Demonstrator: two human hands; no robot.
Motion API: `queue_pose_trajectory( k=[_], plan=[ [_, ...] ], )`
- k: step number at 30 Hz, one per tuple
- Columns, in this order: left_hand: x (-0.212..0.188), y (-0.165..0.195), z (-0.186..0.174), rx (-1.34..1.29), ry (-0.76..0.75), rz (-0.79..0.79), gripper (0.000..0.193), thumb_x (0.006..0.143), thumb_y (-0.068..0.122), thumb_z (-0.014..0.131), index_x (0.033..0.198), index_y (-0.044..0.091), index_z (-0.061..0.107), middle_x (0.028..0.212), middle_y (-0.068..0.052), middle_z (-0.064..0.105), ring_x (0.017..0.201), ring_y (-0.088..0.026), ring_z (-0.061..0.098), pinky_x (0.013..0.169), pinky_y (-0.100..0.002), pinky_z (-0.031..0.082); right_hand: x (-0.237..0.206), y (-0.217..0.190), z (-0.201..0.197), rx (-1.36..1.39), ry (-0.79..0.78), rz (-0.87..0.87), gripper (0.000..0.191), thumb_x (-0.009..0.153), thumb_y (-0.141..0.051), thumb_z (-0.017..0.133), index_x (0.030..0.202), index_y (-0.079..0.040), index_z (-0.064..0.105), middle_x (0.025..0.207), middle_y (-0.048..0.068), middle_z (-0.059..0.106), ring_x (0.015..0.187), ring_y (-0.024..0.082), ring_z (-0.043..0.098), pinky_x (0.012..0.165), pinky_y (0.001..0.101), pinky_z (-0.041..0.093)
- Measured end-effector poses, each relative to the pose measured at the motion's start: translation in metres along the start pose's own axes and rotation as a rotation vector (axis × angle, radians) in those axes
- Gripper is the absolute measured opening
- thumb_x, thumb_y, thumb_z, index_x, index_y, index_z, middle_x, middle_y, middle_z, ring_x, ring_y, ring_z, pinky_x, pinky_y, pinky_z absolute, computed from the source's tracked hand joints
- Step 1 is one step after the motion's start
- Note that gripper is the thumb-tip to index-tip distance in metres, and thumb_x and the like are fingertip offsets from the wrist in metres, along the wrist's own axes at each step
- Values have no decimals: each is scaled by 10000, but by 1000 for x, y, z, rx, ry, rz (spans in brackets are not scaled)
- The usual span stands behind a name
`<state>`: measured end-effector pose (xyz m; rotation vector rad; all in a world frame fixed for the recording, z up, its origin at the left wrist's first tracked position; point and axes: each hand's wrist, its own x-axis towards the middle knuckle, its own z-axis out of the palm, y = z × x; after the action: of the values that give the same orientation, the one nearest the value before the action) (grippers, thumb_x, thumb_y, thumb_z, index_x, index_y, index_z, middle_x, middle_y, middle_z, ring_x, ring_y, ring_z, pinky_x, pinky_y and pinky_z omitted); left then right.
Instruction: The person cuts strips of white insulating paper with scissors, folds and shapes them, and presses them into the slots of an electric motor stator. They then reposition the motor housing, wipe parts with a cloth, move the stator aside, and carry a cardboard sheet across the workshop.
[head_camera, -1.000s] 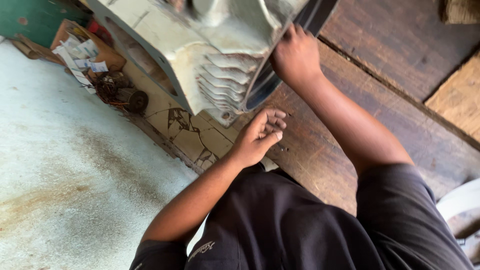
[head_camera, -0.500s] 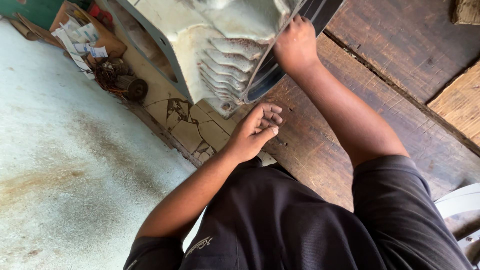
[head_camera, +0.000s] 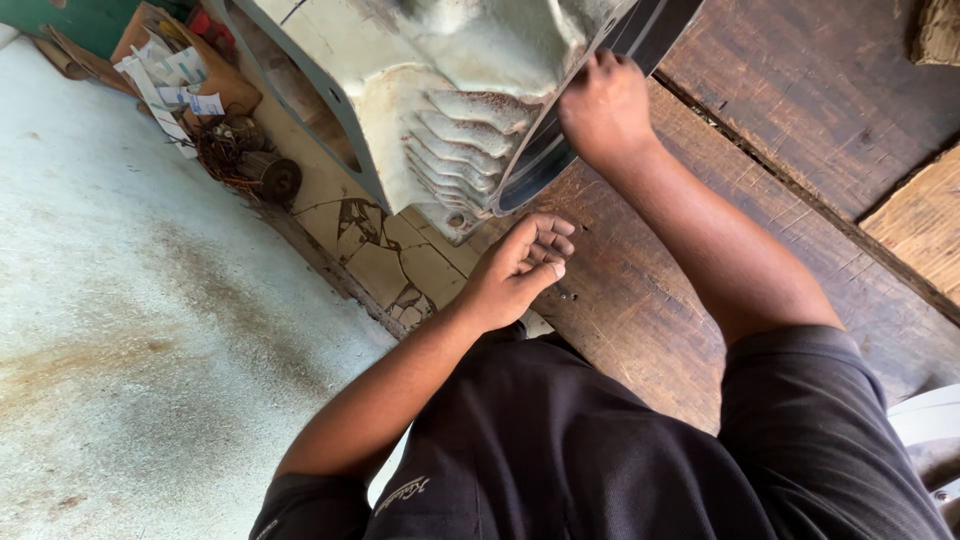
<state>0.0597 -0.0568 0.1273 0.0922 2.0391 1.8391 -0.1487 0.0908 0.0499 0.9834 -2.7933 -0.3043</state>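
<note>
Right hand (head_camera: 605, 110) braces the finned motor housing (head_camera: 440, 100) rim (fingers pressed together, steadying it); left hand (head_camera: 520, 270), below the housing, fingers loosely curled, empty.

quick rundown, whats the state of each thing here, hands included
left hand: fingers curled, held just over the wooden bench, holding nothing I can make out
right hand: pressed against the dark rim of the housing
finned metal housing: cream paint worn and rust-stained, resting on the bench
wooden bench: scratched and worn
cardboard box: open, stuffed with papers
wire tangle: loose on the floor
</note>
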Motion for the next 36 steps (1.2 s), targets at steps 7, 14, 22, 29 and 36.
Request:
queue_pose_trajectory(
  k=[7, 14, 22, 29, 36],
  plan=[
    [6, 0, 5, 23, 6, -37, 405, 957, 41, 650, 1343, 103, 547, 1160, -32, 625, 994, -94, 618, 856, -275, 554, -7, 12, -48, 368, 549, 70, 270, 762, -170, 767, 1011, -79, 715, 994, 122, 710, 952, 302, 694, 841, 431, 551],
    [10, 4, 0, 84, 16, -41, 395, 949, 41, 656, 1325, 103, 555, 1167, -34, 644, 1017, -99, 657, 857, -277, 557, -41, 25, -54, 1128, 512, 261, 320, 980, 25, 739, 1206, 22, 512, 1080, 200, 738, 983, 394, 756, 804, 442, 605],
    [22, 5, 11, 35, -47, -41, 386, 962, 44, 644, 1333, 93, 546, 1198, -46, 622, 1017, -105, 634, 871, -277, 559, -22, 17, -19, 1258, 609, 331, 282, 964, 70, 727, 1175, 37, 543, 1052, 196, 763, 1016, 325, 784, 835, 384, 630],
    [22, 4, 8, 40, -36, -40, 380, 966, 47, 649, 1330, 92, 550, 1193, -48, 630, 1017, -106, 645, 877, -277, 565, -25, 12, -22, 1377, 508, 465, 172, 981, 52, 701, 1111, 40, 588, 1008, 165, 781, 894, 284, 806, 734, 371, 627],
    [27, -3, 10, 45, -57, -34, 381, 965, 50, 645, 1331, 91, 545, 1193, -45, 630, 1007, -102, 649, 867, -278, 572, -6, 8, -5, 1083, 626, 345, 232, 945, 82, 694, 1162, 32, 629, 943, 224, 739, 872, 390, 752, 741, 421, 615]
  ],
)
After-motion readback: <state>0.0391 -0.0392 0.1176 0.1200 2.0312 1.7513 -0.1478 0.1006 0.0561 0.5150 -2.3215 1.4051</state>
